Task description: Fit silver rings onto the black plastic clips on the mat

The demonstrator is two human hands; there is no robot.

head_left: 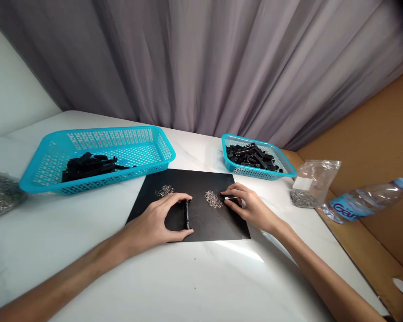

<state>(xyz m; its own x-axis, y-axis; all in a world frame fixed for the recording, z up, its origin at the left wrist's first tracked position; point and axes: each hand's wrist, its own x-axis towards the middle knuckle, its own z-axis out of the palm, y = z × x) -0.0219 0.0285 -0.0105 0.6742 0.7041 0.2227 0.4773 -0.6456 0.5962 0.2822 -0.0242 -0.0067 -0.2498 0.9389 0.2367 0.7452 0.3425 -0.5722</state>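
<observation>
Black part [187, 215] stood on the dark mat, held at both ends by the left hand's [154, 220] fingers; the right hand's [250, 206] fingers pinched a small tool [231, 198].

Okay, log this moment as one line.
left hand: holding black part by its ends | right hand: holding slim tool beside right-hand metal pile

Gray draped curtain [188, 62] behind a white marbled table [195, 277].
</observation>
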